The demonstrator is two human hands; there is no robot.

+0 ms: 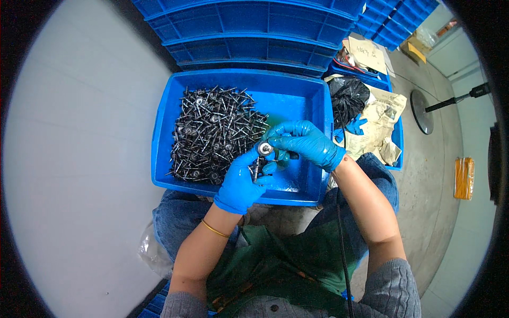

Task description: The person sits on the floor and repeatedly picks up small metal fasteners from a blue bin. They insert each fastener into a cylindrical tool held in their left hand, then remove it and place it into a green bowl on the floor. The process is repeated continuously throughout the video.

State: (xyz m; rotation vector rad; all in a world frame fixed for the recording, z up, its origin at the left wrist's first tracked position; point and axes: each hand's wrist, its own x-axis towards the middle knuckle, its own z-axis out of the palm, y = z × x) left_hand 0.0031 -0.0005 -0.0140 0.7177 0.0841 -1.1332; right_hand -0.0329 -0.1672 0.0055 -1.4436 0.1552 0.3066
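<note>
Both my hands wear blue gloves that look wet. They meet over a blue plastic bin [160, 132] in front of me. Between my fingers sits a small round metal part [265, 148] with a silver face, a raised centre and a dark rim. My left hand [238, 184] is closed around it from below, with more thin metal shafts showing along its fingers. From the right, my right hand [308, 144] pinches the part near its rim; its lower fingers are partly hidden. A heap of dark metal shafts [214, 132], some with round discs, fills the bin's left side.
Stacked blue crates [254, 24] rise behind the bin. On the right are a black plastic bag [350, 98], crumpled brown paper [379, 119] and a blue glove [356, 125]. A stand with a round base [421, 112] is farther right. A white wall [79, 159] runs along the left.
</note>
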